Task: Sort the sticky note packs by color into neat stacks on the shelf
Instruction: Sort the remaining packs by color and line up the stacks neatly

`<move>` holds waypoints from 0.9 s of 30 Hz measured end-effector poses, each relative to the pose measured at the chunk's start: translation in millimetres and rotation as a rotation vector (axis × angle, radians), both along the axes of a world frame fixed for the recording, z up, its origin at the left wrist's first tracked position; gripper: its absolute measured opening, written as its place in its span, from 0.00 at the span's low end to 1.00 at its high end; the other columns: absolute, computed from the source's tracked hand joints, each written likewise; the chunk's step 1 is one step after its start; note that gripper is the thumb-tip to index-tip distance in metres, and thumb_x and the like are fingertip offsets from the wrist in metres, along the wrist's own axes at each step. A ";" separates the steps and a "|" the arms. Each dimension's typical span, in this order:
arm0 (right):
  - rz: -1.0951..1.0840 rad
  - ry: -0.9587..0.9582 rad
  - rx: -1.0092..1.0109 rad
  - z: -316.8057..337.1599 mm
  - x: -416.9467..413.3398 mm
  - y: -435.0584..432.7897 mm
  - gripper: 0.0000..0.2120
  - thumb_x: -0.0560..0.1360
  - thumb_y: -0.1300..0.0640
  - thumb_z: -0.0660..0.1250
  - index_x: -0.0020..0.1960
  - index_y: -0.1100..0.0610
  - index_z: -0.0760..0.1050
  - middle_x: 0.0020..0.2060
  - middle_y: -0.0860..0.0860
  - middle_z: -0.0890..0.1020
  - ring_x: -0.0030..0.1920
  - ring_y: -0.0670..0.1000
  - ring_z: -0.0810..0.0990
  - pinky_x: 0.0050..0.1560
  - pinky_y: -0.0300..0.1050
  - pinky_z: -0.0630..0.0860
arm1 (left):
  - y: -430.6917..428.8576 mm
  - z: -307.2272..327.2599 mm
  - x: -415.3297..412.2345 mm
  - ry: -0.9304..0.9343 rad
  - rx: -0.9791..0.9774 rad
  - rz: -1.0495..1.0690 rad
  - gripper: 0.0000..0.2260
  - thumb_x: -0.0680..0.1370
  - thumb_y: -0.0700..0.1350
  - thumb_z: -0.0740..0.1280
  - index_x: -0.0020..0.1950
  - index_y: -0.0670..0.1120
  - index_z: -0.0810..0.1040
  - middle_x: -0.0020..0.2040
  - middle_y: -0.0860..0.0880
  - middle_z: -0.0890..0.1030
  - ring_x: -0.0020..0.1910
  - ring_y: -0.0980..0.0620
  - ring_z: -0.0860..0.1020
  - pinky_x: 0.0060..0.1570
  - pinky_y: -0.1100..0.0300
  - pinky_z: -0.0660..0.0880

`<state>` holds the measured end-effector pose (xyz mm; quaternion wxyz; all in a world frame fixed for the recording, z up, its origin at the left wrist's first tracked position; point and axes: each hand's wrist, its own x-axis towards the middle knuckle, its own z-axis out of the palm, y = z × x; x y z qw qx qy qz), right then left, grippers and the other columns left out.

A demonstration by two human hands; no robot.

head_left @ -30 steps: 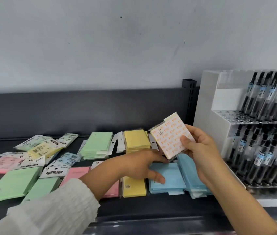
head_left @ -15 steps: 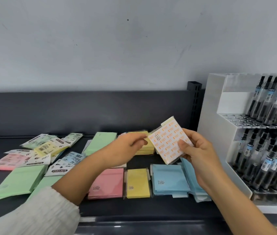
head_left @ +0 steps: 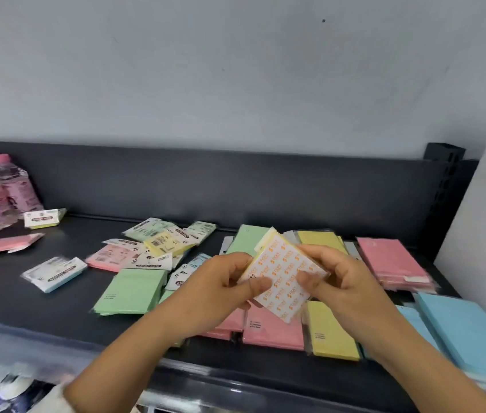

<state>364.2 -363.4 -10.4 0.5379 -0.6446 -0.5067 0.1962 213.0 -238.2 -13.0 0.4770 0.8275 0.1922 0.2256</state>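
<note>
since a moment ago the left hand (head_left: 224, 281) has joined the right hand (head_left: 340, 281) on the orange-printed pack (head_left: 286, 272); both pinch it by thumb and fingers, tilted above the shelf (head_left: 42, 308). beneath lie a pink pack (head_left: 271, 332) and yellow pack (head_left: 331, 335); green stack (head_left: 131, 290) left, blue stack (head_left: 468, 329) right.

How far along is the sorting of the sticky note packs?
Partly done. Pink stack and blue stack look neat at the right. Left hand and right hand both hold an orange-printed pack, not yet placed. The mixed loose packs toward the left of the shelf are unsorted.
</note>
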 end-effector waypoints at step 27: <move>-0.165 -0.867 -0.771 -9.9 -124.4 275.3 0.36 0.68 0.36 0.69 0.70 0.53 0.67 0.61 0.52 0.77 0.61 0.54 0.75 0.56 0.48 0.74 | 207.4 14.5 -187.7 -0.380 -0.446 0.369 0.06 0.81 0.44 0.61 0.51 0.46 0.77 0.42 0.51 0.85 0.42 0.55 0.83 0.36 0.64 0.80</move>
